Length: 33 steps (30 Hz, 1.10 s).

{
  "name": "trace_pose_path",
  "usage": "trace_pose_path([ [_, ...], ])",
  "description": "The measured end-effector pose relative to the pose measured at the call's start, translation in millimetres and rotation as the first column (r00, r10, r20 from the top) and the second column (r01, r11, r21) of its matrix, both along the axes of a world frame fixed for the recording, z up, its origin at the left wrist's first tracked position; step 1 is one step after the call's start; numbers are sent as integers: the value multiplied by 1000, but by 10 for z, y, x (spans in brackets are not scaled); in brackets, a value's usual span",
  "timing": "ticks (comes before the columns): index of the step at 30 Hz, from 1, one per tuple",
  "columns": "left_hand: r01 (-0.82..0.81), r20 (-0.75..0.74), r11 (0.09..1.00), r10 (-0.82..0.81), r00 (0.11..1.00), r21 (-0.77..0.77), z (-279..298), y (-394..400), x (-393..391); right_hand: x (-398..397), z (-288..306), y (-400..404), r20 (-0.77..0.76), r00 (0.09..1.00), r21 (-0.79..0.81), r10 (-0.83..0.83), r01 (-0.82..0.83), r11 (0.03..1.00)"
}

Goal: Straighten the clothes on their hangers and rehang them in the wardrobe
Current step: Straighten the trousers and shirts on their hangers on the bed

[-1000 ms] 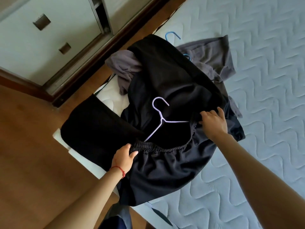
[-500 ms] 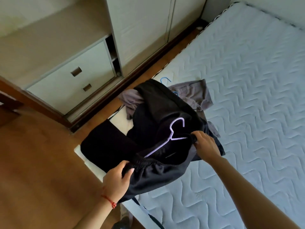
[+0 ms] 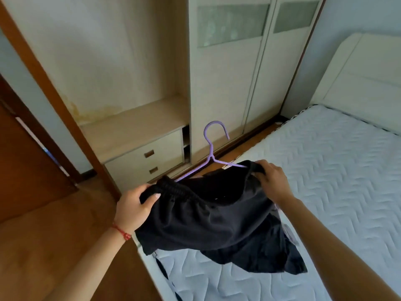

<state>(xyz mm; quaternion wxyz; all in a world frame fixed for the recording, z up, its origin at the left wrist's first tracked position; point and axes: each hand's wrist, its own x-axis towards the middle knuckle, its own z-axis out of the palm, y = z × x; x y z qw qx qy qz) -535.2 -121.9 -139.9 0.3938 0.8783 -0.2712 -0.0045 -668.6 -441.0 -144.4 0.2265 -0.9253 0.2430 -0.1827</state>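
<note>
In the head view, a pair of black shorts (image 3: 212,216) hung in the air above the bed's (image 3: 338,192) near corner, stretched over a purple hanger (image 3: 211,156) whose hook pointed up toward the wardrobe (image 3: 227,88). The left hand (image 3: 133,206) gripped the elastic waistband at one end, a red string around its wrist. The right hand (image 3: 272,180) pinched the waistband's other end, fingers curled over the fabric.
</note>
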Motion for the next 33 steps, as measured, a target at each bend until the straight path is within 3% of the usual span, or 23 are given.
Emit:
trace_pose_path([
  [6,-47,312,998,57,948,-41,917,206,417,356,1002,304,285,958,-84,-16,42,996],
  [13,-102,563,984,167,809,-145,1852,650,847,656,1999,918,477,879,-116,1,61,991],
  [23,56,699,949,187,690,-310,2809,1345,1397,823,2899,1885,630,772,-152,-87,233,960],
  [33,366,808,841,133,574,-398,3608,1302,1125,-148,3644,2539,764,605,-192,-225,546,815],
])
